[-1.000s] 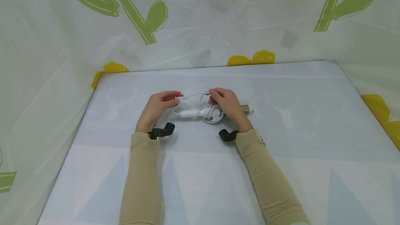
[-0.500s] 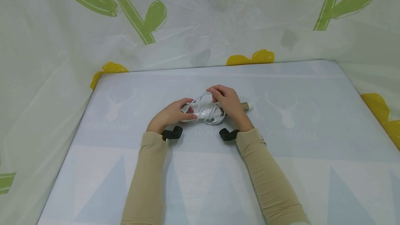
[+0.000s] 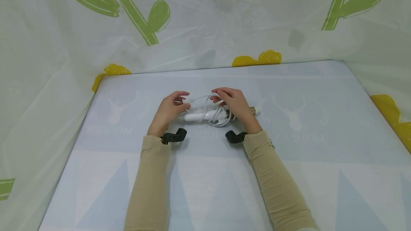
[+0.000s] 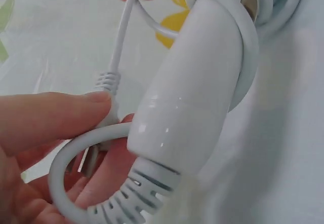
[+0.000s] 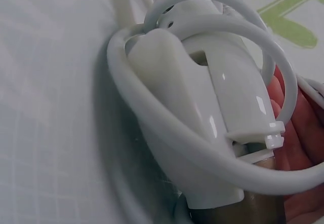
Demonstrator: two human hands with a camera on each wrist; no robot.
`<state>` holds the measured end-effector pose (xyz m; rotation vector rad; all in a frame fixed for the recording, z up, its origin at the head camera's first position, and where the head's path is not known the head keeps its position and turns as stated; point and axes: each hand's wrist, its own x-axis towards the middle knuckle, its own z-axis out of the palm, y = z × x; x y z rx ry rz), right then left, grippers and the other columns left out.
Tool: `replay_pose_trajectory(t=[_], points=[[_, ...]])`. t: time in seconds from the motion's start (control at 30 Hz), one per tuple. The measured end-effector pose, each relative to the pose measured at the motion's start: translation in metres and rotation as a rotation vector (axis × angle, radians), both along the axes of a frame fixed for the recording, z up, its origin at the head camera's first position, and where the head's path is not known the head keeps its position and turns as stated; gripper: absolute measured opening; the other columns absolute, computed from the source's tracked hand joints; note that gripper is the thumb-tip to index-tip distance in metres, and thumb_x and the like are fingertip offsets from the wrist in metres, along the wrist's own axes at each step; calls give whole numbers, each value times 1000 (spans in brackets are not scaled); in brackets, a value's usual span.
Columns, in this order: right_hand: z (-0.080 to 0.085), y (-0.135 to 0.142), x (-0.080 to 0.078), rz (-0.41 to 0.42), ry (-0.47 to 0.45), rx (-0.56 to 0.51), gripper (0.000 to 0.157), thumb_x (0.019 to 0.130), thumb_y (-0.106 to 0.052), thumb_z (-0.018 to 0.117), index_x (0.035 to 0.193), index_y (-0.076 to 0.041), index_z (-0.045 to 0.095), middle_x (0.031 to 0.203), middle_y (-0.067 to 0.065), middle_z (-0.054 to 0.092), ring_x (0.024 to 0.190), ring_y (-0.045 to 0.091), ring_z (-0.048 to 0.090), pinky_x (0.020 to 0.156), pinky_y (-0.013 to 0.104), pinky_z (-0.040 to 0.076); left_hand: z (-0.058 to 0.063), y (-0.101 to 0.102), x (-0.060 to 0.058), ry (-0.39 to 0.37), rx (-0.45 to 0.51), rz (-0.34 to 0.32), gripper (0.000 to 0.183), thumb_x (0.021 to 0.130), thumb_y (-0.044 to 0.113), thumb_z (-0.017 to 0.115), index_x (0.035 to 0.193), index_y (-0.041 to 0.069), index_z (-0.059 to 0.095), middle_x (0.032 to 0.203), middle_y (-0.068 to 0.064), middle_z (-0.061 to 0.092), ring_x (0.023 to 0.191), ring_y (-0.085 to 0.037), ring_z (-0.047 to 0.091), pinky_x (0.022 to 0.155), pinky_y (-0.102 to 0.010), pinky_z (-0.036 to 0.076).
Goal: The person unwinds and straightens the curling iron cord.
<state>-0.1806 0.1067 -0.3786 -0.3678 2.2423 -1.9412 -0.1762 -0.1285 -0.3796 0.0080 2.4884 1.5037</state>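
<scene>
A curling iron point(image 3: 194, 117) with a white handle and a brownish-gold barrel lies crosswise on the table, its barrel end to the right. Its white power cord point(image 5: 167, 133) loops loosely round the handle and clamp lever. My left hand point(image 3: 165, 111) pinches the plug point(image 4: 112, 110) between thumb and fingers, prongs towards the palm, just beyond the handle's cord end. Over the iron's right half, my right hand point(image 3: 237, 105) holds the cord between thumb and fingertips. Between the hands runs a short stretch of cord. The right hand hides part of the barrel.
The table point(image 3: 289, 184) has a pale blue and white cover with deer heads and triangles. Behind it and at its sides hangs a white curtain point(image 3: 205, 27) with green and yellow plant prints. A black wrist mount point(image 3: 174, 135) sits on each wrist.
The left hand moved right and nearer over the handle's end, then back left and up with the plug. The right hand stayed nearly in place, holding the cord.
</scene>
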Motion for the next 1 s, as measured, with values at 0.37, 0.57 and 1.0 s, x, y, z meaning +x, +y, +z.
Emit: replay_pose_trajectory(t=[0.37, 0.57, 1.0], points=[[-16, 1, -8, 31, 16, 37, 37, 91, -33, 51, 115, -5, 59, 101, 5, 64, 92, 15, 59, 76, 31, 48, 4, 7, 1, 90, 119, 83, 22, 80, 24, 67, 100, 18, 58, 99, 8, 64, 87, -15, 62, 78, -30, 46], [-15, -1, -8, -9, 35, 53, 36, 91, -34, 49, 113, -7, 60, 98, 4, 65, 88, 15, 58, 74, 32, 48, 4, 8, 1, 98, 160, 80, 27, 82, 23, 66, 107, 16, 59, 106, 5, 61, 84, -18, 63, 79, -33, 47], [1, 0, 1, -20, -6, -16, 26, 94, -14, 44, 113, -2, 59, 92, 14, 63, 86, 27, 56, 75, 35, 47, 5, 5, 1, 55, 247, 81, 37, 85, 13, 61, 121, 13, 55, 115, -4, 55, 93, -25, 61, 80, -30, 47]])
